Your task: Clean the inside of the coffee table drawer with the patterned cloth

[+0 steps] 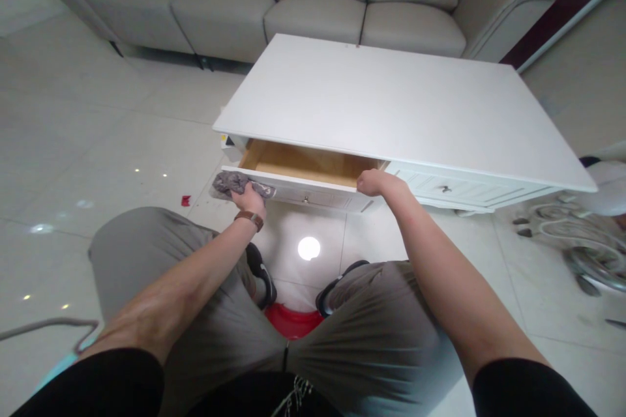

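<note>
A white coffee table has its left drawer pulled out, showing a bare wooden inside. My left hand, with a brown watch on the wrist, grips a bunched grey cloth against the left end of the drawer front. At the right end of the same drawer front, my right hand is closed over the top edge. A small metal knob sits on the drawer front between the hands.
Behind the table stands a long grey sofa. A red scrap lies on the tiled floor at left. Coiled hoses are on the floor at right. Something red shows between my legs.
</note>
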`<state>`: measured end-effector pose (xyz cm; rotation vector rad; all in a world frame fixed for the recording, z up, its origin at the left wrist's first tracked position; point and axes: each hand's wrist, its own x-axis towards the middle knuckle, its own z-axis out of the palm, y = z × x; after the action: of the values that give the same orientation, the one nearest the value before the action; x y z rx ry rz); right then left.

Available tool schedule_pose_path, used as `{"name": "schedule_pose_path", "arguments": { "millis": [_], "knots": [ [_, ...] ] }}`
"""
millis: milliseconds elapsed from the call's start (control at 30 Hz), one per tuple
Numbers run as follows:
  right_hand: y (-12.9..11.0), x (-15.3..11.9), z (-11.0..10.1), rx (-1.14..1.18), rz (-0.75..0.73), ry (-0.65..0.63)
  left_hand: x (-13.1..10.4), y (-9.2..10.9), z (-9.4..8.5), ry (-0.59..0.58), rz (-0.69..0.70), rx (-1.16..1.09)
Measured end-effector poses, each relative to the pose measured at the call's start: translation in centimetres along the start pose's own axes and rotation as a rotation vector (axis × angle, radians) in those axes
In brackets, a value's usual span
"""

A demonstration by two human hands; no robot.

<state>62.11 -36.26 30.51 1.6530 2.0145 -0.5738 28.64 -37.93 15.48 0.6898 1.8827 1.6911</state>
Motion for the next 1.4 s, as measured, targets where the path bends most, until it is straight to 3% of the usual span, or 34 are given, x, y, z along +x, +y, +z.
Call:
{"name": "schedule_pose_path", "arguments": {
  "millis": [67,167,300,400,533,633,733,833,967,1100,1233,1300,1400],
  "knots": [
    [-0.1,0.0,0.1,-0.013,-0.002,0.013,-2.5,0.1,1.0,0.131,-0.025,-0.044],
    [-0.2,-0.1,0.1,-0.029,0.008,0.028,-6.3,0.0,1.9,0.031,-0.01,-0.034],
    [-0.4,-0.2,0.0,-0.04,0.011,0.025,-11.3,-0.2,1.8,-0.205,0.042,0.116],
    [-0.4,-0.1,0.0,-0.058,0.006,0.021,-14.8,0.3,1.5,-0.462,0.109,0.293],
    [-0.3,-0.2,0.1,-0.063,-0.007,0.025,-18.1,2.0,2.1,-0.84,0.412,0.461],
    [-0.3,-0.2,0.0,-0.074,-0.032,0.025,-18.8,3.8,2.4,-0.983,0.615,0.54],
    [-0.2,-0.2,0.0,-0.072,-0.037,0.028,-17.6,5.6,2.0,-0.997,0.731,0.581],
    [-0.2,-0.1,0.0,-0.052,-0.017,0.025,-14.8,7.1,1.0,-0.933,0.801,0.622],
    [-0.3,-0.2,0.1,-0.03,0.016,0.017,-9.1,9.9,-0.3,-0.74,0.779,0.693],
    [-0.5,-0.2,0.1,-0.021,0.031,0.023,-3.5,15.2,-2.1,-0.508,0.708,0.812],
    [-0.6,0.0,0.3,-0.035,0.025,0.024,0.6,19.5,-4.0,-0.349,0.839,0.986],
    [-0.6,0.1,0.5,-0.048,0.025,0.031,2.2,19.3,-4.5,-0.349,0.899,1.042],
    [-0.7,0.1,0.6,-0.056,0.019,0.024,3.8,16.0,-4.4,-0.456,0.83,1.11]
  ]
}}
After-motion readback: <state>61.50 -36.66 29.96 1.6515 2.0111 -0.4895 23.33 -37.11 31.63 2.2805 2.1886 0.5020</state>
